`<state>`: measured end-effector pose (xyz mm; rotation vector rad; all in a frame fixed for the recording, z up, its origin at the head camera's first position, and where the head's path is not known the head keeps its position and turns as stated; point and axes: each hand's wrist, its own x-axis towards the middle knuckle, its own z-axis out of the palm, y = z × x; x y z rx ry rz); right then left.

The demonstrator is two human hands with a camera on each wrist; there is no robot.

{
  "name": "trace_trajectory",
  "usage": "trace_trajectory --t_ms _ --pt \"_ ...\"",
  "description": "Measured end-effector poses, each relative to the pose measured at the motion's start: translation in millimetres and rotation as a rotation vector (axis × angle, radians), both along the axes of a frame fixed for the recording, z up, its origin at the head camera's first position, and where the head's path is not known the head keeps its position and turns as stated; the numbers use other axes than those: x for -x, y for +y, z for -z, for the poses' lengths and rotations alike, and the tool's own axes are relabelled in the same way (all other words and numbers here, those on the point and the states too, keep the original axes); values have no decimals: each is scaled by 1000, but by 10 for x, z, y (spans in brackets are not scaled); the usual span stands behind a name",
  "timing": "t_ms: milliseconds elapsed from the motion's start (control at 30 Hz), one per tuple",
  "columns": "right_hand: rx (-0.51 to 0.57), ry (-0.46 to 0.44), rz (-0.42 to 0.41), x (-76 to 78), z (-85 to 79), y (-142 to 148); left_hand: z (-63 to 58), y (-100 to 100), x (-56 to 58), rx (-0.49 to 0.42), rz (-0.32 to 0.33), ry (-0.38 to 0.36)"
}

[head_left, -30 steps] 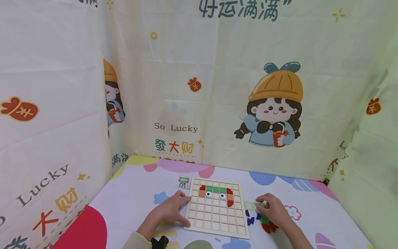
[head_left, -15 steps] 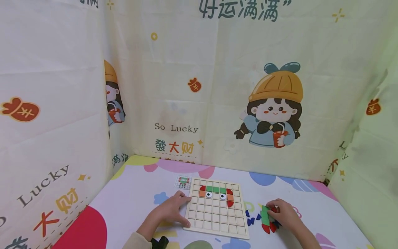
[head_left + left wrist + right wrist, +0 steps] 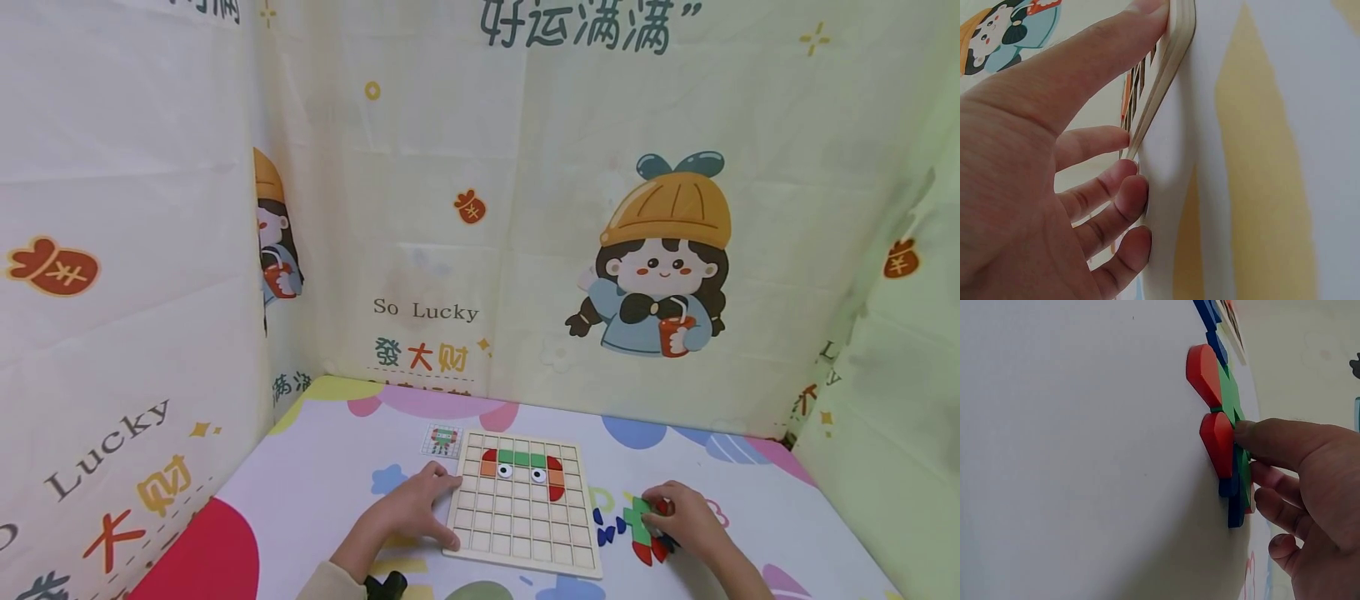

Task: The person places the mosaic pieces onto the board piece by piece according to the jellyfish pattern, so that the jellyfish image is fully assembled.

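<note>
The square wooden grid board [image 3: 517,527] lies on the table, with red, orange and green pieces and two eye discs set in its upper part. My left hand [image 3: 411,502] rests at its left edge, thumb near the front corner; the left wrist view shows the thumb [image 3: 1110,47] and index fingertip against the wooden rim [image 3: 1169,69]. My right hand [image 3: 686,518] touches a small heap of pieces right of the board. Green pieces [image 3: 639,521] and red rounded pieces [image 3: 1204,372] lie at its fingertips. I cannot tell whether a piece is pinched.
Several dark blue pieces [image 3: 606,535] lie between board and heap. A small pattern card [image 3: 441,440] lies by the board's upper left corner. A black object [image 3: 386,586] shows near the left sleeve. Printed cloth walls [image 3: 420,208] stand behind the table and on both sides.
My right hand has shifted right and slightly down over the heap, uncovering green pieces. A green piece now sticks out further left toward the blue ones. My left hand stays at the board.
</note>
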<state>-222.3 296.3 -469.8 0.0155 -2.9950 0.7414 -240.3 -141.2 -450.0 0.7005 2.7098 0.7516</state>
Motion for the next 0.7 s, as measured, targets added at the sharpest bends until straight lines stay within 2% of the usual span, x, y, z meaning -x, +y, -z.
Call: trace_trajectory --t_ms 333,700 --pt "14 -57 31 -10 -24 -61 15 -6 10 0 16 12" --pt "99 -45 39 -4 -78 -241 10 3 7 5 5 1"
